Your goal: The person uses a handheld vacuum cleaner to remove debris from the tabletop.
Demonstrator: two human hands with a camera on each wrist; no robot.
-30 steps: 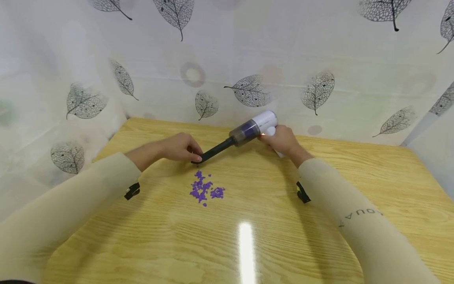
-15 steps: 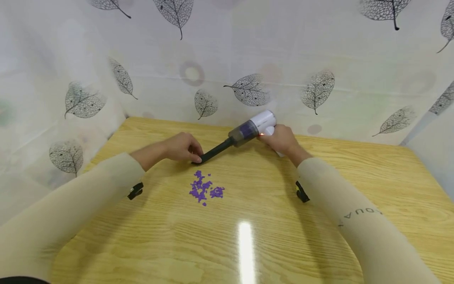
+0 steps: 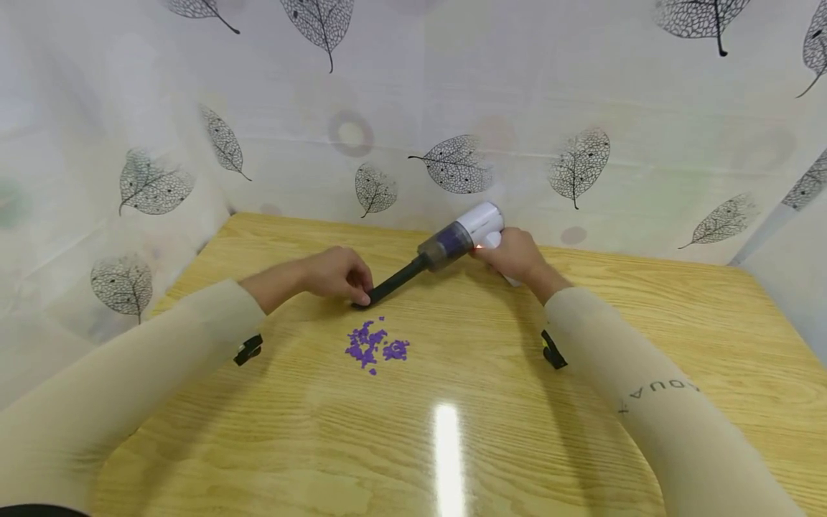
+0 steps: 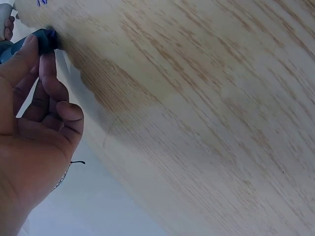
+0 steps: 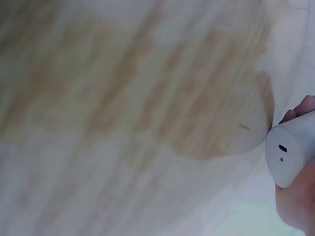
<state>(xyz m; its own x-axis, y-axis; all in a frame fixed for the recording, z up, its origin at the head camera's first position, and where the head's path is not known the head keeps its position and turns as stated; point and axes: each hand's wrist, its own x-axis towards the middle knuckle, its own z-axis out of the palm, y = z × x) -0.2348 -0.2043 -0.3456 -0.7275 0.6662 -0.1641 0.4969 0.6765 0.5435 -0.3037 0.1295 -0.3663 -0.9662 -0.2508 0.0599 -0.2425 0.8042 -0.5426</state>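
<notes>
A white handheld vacuum cleaner (image 3: pixel 479 222) with a see-through dust cup and a long black nozzle (image 3: pixel 397 280) slants down to the left over the table. My right hand (image 3: pixel 517 255) grips its white handle, and a small red light glows beside the fingers. In the right wrist view the round end of the handle (image 5: pixel 286 155) sticks out of the hand. My left hand (image 3: pixel 337 275) pinches the nozzle near its tip between thumb and fingers, as the left wrist view also shows at the nozzle end (image 4: pixel 48 40). Purple scraps (image 3: pixel 365 346) lie on the wood just in front of the tip.
The wood-grain table (image 3: pixel 517 431) reaches back to a pale curtain (image 3: pixel 413 93) printed with dark leaves, close behind the vacuum. A bright light reflection lies on the table's near part. Black straps hang at both sleeves.
The nozzle tip and my left hand have moved slightly toward me. The purple scraps nearest the tip are no longer in sight. My right hand has hardly moved.
</notes>
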